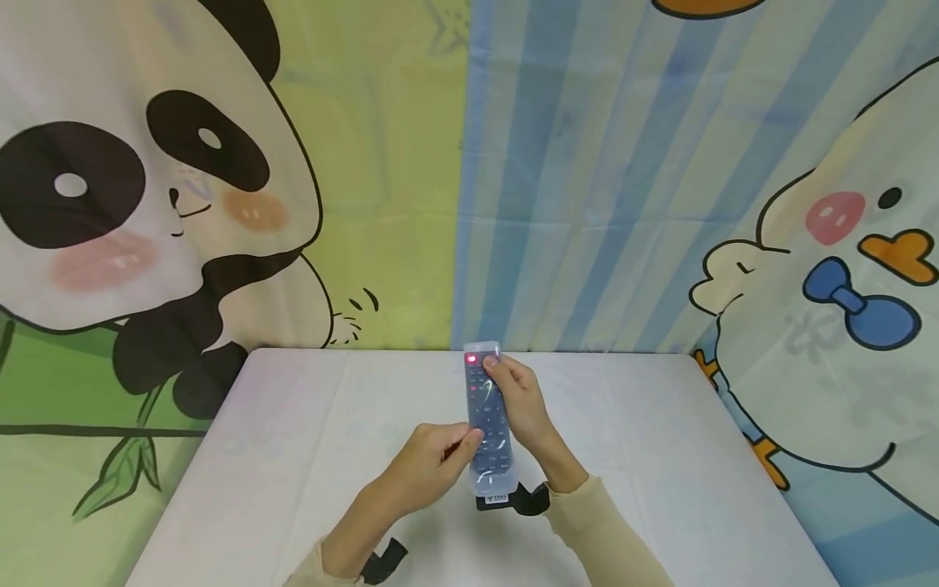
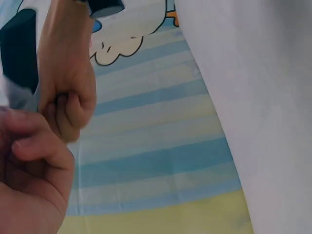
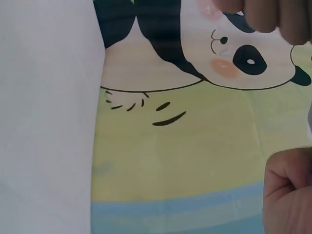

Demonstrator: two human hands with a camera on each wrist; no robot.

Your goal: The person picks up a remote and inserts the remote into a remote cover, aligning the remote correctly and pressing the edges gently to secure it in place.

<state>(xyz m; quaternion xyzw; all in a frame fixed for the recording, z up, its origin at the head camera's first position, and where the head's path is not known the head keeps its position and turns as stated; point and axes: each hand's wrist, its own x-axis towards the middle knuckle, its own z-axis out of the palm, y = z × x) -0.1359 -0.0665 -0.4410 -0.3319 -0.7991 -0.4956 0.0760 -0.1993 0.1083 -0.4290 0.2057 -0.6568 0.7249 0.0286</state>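
Above the white table, a dark remote control [image 1: 487,408] in a clear plastic cover [image 1: 493,483] stands nearly upright, a red light glowing at its top left. My right hand [image 1: 526,401] grips its right side near the top, the thumb over the upper buttons. Lower down, my left hand [image 1: 433,465] pinches the left edge between thumb and curled fingers. The left wrist view shows the remote's dark back [image 2: 19,48] beside the right hand [image 2: 70,83], with the left hand [image 2: 36,165] close below. In the right wrist view, the right hand [image 3: 288,190] is partly cut off.
The white table [image 1: 293,456] spreads beneath both hands. Behind it hangs a cloth with a panda [image 1: 242,220], blue stripes and a white duck-like figure [image 1: 807,367]. Black straps [image 1: 531,499] sit at both wrists.
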